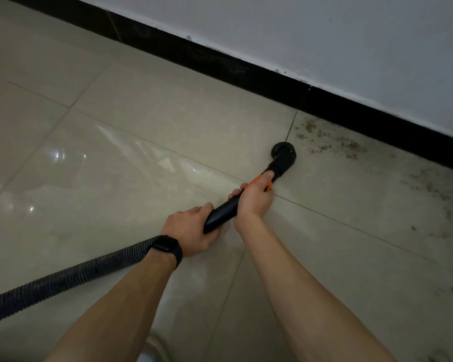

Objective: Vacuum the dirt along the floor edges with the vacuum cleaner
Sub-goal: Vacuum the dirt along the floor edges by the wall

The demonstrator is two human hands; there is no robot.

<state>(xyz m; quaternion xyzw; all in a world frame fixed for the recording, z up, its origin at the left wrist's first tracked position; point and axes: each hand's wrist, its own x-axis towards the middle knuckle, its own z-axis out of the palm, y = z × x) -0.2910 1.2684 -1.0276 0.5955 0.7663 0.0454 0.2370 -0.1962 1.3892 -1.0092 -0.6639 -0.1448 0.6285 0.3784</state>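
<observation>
- Both arms are reaching forward and down over the floor [141, 131], stretched out nearly straight.
- The left hand [191, 231] is sitting behind the right hand [254, 198], closer to the person's body.
- A black watch [166, 248] is sitting on the left wrist, and a ring [199, 207] is showing on one left finger.
- The vacuum tube [221, 212] is looking black and smooth, with an orange part [256, 182] peeking out by the right fingers.
- A round black brush head [285, 152] is sitting at the far end of the tube, just past the right hand, down on the floor.
- A bumpy black hose [63, 280] is running back from under the left wrist and off to the left.
- The left hand is wrapping its fingers around the back end of the tube.
- The right hand is gripping the tube farther up, fingers curled tight around it.
- Brown dirt [351, 147] is lying beyond the right hand, to the right of the brush head, beside the black baseboard [246, 71] under the white wall [351, 35].
</observation>
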